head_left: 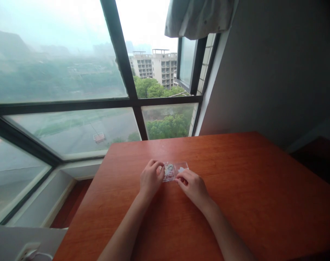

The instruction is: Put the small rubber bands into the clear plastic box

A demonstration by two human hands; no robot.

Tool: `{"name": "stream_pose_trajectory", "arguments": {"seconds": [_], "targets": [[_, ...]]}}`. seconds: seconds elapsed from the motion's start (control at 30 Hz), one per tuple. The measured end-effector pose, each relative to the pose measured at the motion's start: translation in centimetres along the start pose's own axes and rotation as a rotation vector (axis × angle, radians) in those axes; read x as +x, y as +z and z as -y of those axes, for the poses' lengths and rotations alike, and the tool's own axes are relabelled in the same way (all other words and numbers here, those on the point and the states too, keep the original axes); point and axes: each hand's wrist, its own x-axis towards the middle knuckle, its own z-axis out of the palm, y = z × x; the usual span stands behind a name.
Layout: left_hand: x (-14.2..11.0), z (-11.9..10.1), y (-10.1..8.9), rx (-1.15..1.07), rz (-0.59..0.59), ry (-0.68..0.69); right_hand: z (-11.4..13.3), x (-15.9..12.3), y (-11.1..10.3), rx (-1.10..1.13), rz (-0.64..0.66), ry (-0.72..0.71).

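Note:
A small clear plastic box lies opened out flat on the reddish-brown wooden table. Its left half contains a jumble of small pale and pinkish pieces, too small to name. The clear lid extends to the right, with a whitish patch or label on it. My left hand is curled around the box's left side, thumb and fingers at its edge. My right hand is closed in a pinch at the front edge, near where the two halves meet. Whatever its fingertips hold is hidden.
Large dark-framed windows rise behind and left of the table, with one pane swung outward. A grey curtain hangs at the top. The wall stands to the right. A socket with a white cord is at lower left.

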Motion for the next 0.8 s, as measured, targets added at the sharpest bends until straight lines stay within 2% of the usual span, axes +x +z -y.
{"name": "stream_pose_trajectory", "arguments": {"seconds": [0.5,0.7,0.8], "targets": [[0.43,0.08,0.85,0.055,0.014,0.118,0.02,-0.09,0.0,-0.034,0.036,-0.011],[0.19,-0.02,0.73,0.111,0.092,0.23,-0.03,-0.15,0.19,-0.048,0.044,-0.016],[0.09,0.01,0.66,0.122,0.096,0.232,-0.12,-0.05,0.02,-0.041,0.019,0.002]]}}
